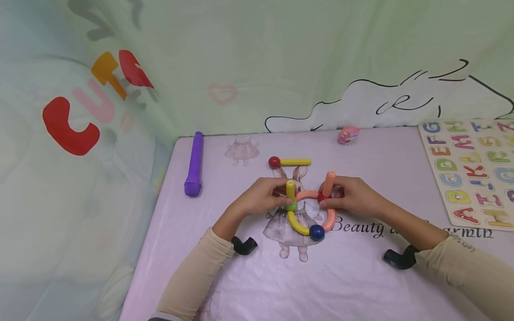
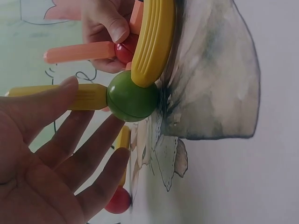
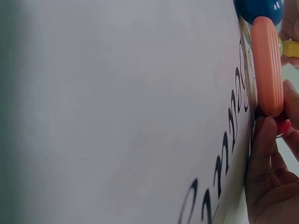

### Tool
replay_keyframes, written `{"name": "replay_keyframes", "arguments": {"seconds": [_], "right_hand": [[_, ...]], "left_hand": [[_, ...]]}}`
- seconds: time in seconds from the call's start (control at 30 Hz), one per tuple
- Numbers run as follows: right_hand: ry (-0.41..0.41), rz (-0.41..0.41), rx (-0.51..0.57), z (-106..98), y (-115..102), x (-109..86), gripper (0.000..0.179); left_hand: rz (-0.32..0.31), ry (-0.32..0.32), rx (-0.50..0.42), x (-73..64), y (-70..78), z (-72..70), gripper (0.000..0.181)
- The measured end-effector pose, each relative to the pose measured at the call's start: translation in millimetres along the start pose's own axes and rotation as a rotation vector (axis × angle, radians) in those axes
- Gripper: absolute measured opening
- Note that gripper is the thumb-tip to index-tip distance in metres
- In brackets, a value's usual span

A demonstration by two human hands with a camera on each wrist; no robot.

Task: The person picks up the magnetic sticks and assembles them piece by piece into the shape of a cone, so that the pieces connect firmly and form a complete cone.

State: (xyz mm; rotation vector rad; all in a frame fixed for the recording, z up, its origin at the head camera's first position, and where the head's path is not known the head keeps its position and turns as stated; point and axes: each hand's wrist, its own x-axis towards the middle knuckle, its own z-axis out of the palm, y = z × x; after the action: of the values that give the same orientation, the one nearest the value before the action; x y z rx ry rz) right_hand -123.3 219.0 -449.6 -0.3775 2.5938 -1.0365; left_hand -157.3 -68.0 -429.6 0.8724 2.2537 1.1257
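A ring of curved rods and balls lies on the table over the printed rabbit. It joins a curved yellow rod (image 1: 298,224), a blue ball (image 1: 317,232), curved orange rods (image 1: 331,219), a red ball (image 3: 283,125) and a green ball (image 2: 133,96). From the green ball rises a straight yellow stick (image 1: 290,189); a straight orange stick (image 1: 329,183) stands on the red ball. My left hand (image 1: 263,196) pinches the yellow stick just by the green ball, thumb across it. My right hand (image 1: 354,194) grips the red ball between thumb and fingers, at the foot of the orange stick.
Behind the ring lies a red ball with a yellow stick (image 1: 295,162). A purple toy microphone (image 1: 193,169) is at the left, a small pink toy (image 1: 347,134) at the back, and a wooden alphabet board (image 1: 453,174) at the right. Fabric walls border the table behind and left.
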Motion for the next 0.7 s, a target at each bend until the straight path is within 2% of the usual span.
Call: {"name": "replay_keyframes", "arguments": {"seconds": [0.27, 0.37, 0.5, 0.6, 0.7], "right_hand": [[-0.003, -0.01, 0.007, 0.2, 0.5, -0.5, 0.036], [-0.005, -0.024, 0.008, 0.6, 0.9, -0.3, 0.035], [-0.039, -0.023, 0.008, -1.2, 2.7, -1.3, 0.045], [-0.079, -0.021, 0.01, -3.7, 5.0, -1.7, 0.053], [-0.109, -0.029, 0.019, -5.1, 7.6, -0.8, 0.055]], "left_hand": [[-0.02, -0.01, -0.008, -0.7, -2.3, 1.3, 0.022], [-0.021, -0.022, -0.01, -0.6, -5.1, 3.0, 0.03], [-0.026, -0.06, 0.083, -0.4, -7.2, 4.9, 0.042], [-0.056, -0.083, 0.171, 0.2, -7.1, 6.4, 0.042], [-0.099, -0.082, 0.202, 1.3, -7.0, 8.7, 0.04]]}}
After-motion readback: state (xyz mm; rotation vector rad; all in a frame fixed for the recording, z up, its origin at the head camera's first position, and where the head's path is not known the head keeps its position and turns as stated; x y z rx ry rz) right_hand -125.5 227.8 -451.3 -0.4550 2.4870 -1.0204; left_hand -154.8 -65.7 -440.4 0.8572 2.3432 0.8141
